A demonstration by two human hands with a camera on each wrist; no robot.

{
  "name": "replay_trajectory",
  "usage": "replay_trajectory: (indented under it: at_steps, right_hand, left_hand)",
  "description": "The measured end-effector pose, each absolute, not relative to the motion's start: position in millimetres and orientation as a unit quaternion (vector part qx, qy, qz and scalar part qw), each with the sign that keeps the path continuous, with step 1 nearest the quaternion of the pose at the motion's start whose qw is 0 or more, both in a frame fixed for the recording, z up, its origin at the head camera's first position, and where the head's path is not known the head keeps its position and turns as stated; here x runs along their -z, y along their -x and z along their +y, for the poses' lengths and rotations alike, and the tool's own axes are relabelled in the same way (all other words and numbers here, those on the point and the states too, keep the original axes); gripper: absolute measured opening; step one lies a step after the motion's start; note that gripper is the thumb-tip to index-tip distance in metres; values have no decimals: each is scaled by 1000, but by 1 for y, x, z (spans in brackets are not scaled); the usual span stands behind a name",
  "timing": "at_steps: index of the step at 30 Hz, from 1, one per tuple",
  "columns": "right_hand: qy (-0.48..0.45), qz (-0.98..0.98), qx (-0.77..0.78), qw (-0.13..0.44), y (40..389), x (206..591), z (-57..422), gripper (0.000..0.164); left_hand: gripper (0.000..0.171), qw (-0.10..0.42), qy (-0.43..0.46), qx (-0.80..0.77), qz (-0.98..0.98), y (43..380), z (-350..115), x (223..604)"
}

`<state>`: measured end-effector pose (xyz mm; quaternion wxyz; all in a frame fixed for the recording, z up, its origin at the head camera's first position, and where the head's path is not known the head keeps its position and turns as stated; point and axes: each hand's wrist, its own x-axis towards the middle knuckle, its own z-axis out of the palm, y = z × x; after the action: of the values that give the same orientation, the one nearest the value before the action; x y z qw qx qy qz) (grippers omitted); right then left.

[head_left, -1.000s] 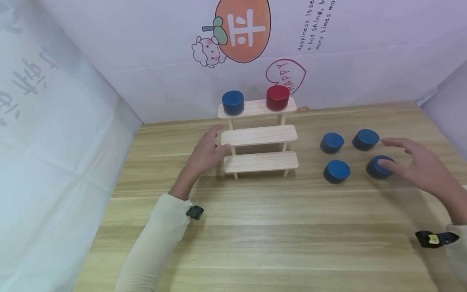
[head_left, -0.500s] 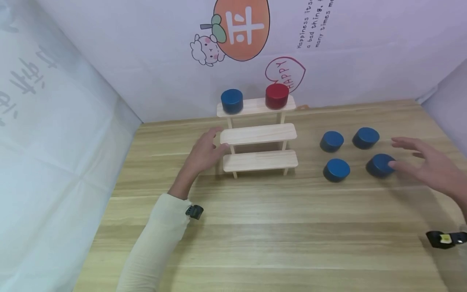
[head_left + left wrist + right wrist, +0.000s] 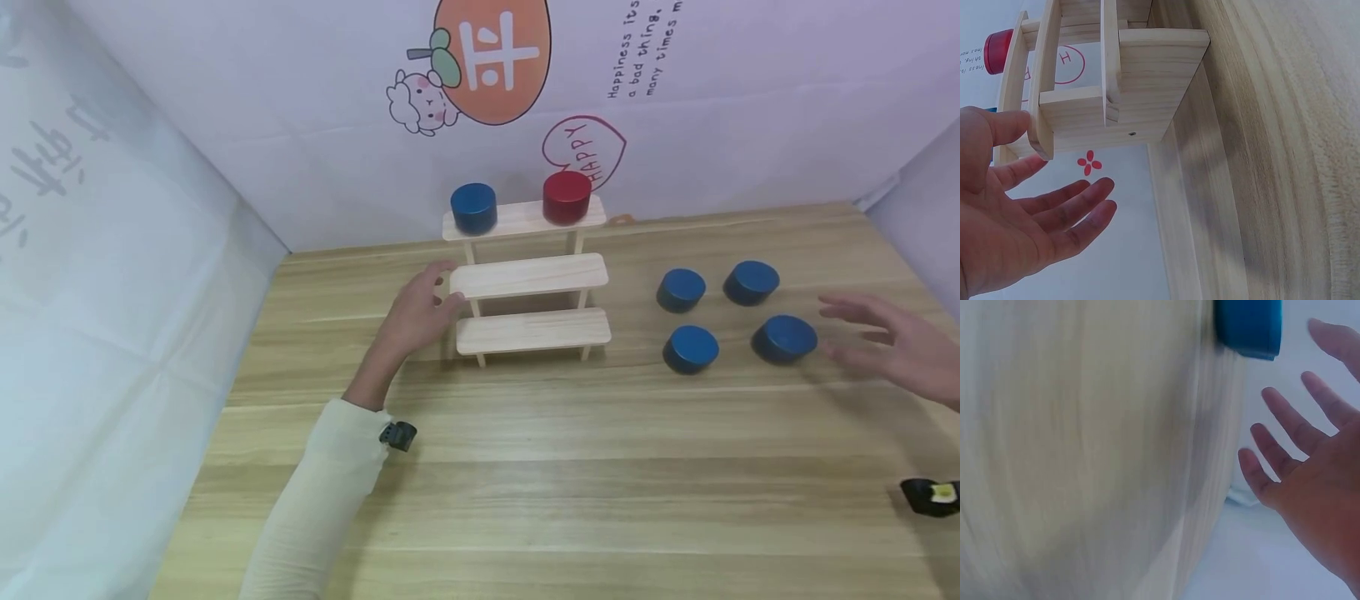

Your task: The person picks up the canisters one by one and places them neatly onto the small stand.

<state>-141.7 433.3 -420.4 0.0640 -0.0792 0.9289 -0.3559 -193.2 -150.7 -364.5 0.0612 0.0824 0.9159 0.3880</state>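
Observation:
A small three-tier wooden display stand (image 3: pixel 529 276) stands against the back wall. My left hand (image 3: pixel 416 312) is at the left end of its middle tier. In the left wrist view, the thumb and index finger of that hand (image 3: pixel 1019 231) pinch the tier's end, while the other fingers extend loosely. On the top tier sit a blue cylinder (image 3: pixel 474 208) at left and a red cylinder (image 3: pixel 567 198) at right. My right hand (image 3: pixel 896 346) hovers at the far right, fingers spread and holding nothing. Nearest to it is a blue cylinder (image 3: pixel 784 339) on the table.
Three more blue cylinders stand on the wooden table (image 3: pixel 555 483) right of the stand: one at back left (image 3: pixel 681 290), one at back right (image 3: pixel 752 283), one at front left (image 3: pixel 691 349). Printed white cloth (image 3: pixel 330 167) covers the walls behind and at left.
My right hand has drawn away to the right from the nearest blue cylinder, which stays on the table. My left hand keeps its place at the stand.

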Motion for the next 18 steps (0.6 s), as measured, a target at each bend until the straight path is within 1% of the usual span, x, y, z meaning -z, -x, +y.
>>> replay_trajectory:
  at_steps: [9, 14, 18]
  right_hand:
    - [146, 924, 352, 36, 149, 432, 446, 92]
    - [154, 922, 353, 42, 151, 436, 448, 95]
    - [153, 919, 359, 59, 154, 439, 449, 93]
  left_hand:
    - [53, 60, -87, -388, 916, 194, -151, 368]
    - [52, 61, -85, -394, 913, 194, -151, 371]
    - [52, 58, -83, -398, 912, 193, -152, 371]
